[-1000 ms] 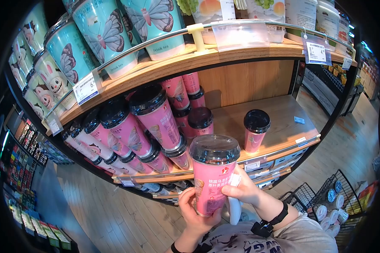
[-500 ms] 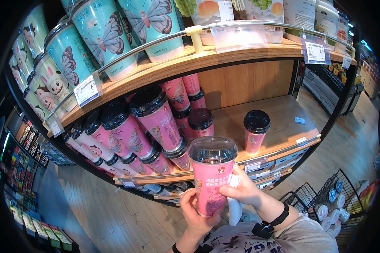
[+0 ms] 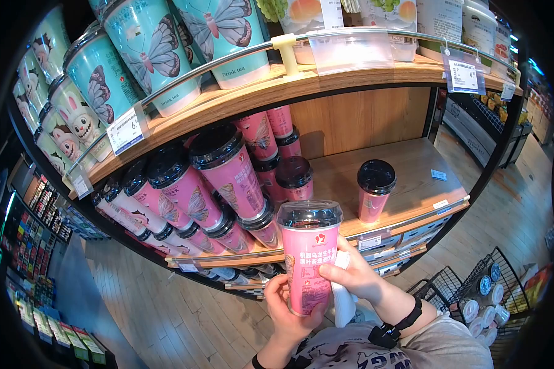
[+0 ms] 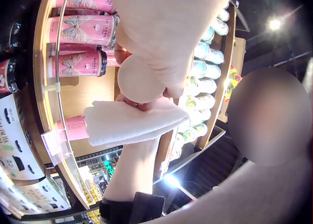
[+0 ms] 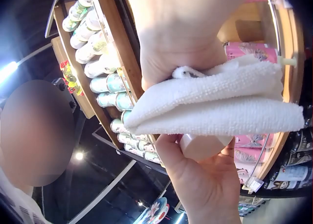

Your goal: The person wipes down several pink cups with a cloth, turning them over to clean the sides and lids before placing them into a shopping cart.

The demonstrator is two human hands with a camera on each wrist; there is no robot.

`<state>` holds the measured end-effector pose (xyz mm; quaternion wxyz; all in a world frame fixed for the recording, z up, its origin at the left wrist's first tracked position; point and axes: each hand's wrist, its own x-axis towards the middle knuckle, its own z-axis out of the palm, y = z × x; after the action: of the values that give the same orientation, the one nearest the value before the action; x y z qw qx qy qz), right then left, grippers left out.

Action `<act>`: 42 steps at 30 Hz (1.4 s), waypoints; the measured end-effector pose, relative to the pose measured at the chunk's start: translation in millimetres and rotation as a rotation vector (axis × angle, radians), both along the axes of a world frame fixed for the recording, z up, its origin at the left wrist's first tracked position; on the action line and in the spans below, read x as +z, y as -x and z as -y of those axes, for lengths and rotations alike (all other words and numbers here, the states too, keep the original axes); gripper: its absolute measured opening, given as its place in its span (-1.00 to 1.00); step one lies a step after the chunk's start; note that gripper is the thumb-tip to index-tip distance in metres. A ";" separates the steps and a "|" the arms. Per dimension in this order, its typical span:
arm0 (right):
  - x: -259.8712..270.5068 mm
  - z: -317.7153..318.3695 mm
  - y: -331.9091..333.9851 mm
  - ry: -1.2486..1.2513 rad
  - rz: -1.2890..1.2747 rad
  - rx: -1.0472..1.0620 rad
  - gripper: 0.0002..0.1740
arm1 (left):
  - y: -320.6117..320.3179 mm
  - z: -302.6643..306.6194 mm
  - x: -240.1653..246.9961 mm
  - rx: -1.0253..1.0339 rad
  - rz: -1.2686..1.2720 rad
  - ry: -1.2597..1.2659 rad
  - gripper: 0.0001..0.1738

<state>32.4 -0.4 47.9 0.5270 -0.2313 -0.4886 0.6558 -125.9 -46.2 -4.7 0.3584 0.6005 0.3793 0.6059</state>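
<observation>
Held cup: one pink cup [image 3: 311,264], in front of the shelf, between both hands.
Cup attitude: long axis near upright in the head view; lid up, base down; printed text faces the head camera.
Cup lid: one, black with a clear dome, seated on the cup.
Left hand [image 3: 292,313]: one; fingers and thumb curled round the lower part of the cup, near the base.
Right hand [image 3: 357,280]: one; thumb presses the printed face, fingers wrap behind the right side; their exact placement is hidden.
White cloth [image 3: 345,295]: one, folded, gripped in the right hand, hanging beside the cup.
Lower shelf [image 3: 406,175], single cup: one pink cup with black lid [image 3: 373,197], upright, apart from the group.
Lower shelf, cup group [image 3: 228,178]: more than ten pink cups, stacked at left; exact count obscured by overlap.
Upper shelf [image 3: 351,83]: three large turquoise cups [image 3: 224,43] with butterfly prints at the front.
Wire baskets [image 3: 492,295]: apparently two, at lower right; jars inside partly hidden.
Black wristbands [image 3: 406,317]: two, one per wrist.
</observation>
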 end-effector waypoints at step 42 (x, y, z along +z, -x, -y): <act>-5.0 -2.5 5.5 -0.113 0.313 -0.069 -0.05 | 2.2 -5.1 17.9 -0.024 -0.058 0.020 0.00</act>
<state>26.9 2.0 42.8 0.4789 -0.3175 -0.5924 0.5647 -128.1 -41.0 13.2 0.3603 0.6187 0.3884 0.5801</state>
